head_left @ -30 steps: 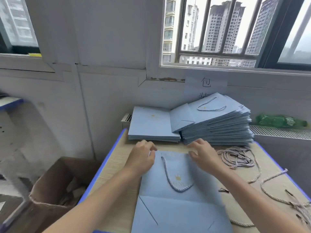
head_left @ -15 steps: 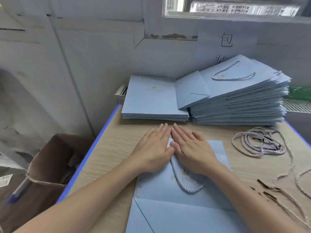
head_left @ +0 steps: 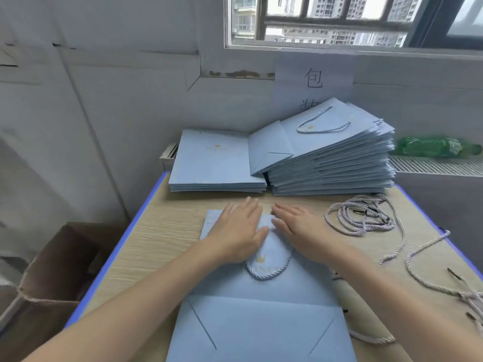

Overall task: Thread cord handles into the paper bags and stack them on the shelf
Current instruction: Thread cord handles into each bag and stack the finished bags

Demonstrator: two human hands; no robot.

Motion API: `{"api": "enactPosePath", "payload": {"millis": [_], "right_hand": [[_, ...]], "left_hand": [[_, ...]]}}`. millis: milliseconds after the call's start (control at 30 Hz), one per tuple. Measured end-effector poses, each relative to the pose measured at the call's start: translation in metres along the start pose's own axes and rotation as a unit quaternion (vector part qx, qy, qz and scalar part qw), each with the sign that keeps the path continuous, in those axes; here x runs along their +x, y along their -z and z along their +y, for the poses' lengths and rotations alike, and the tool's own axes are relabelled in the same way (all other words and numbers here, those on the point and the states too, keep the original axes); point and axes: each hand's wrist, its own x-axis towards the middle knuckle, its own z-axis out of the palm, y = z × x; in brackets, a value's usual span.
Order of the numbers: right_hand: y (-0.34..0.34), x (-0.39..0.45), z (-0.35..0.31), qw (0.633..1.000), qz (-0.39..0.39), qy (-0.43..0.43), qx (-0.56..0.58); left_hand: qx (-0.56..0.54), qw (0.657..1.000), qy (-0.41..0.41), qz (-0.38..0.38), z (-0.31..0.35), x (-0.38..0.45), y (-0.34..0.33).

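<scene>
A flat light-blue paper bag (head_left: 261,317) lies on the wooden table in front of me, its grey cord handle (head_left: 266,273) looped on top. My left hand (head_left: 237,231) and my right hand (head_left: 300,228) press flat on the bag's far end, fingers straight, side by side. A tall stack of bags with handles (head_left: 332,163) stands at the back right. A lower stack of bags without handles (head_left: 214,163) sits at the back left. Loose cords (head_left: 363,215) lie in a coil to the right.
More cords (head_left: 428,278) trail along the table's right edge (head_left: 460,259). An open cardboard box (head_left: 57,273) stands on the floor at the left. A green bottle (head_left: 431,146) lies on the radiator ledge behind the stacks, under the window.
My hands went from gripping the bag's top corners to lying flat together on it, and have now spread slightly apart. The camera view shifted.
</scene>
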Motion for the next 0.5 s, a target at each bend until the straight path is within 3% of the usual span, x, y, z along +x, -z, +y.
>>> {"api": "enactPosePath", "payload": {"millis": [100, 300, 500], "right_hand": [[-0.012, -0.001, 0.008, 0.995, -0.079, 0.002, -0.054], [-0.023, 0.011, 0.012, 0.994, -0.087, -0.004, -0.069], [-0.022, 0.003, 0.008, 0.998, 0.050, -0.019, 0.024]], "left_hand": [[0.036, 0.999, -0.003, -0.038, -0.001, 0.000, -0.013], [0.059, 0.998, -0.011, -0.036, -0.005, 0.011, -0.023], [-0.110, 0.990, -0.001, 0.083, -0.003, 0.006, -0.019]]}}
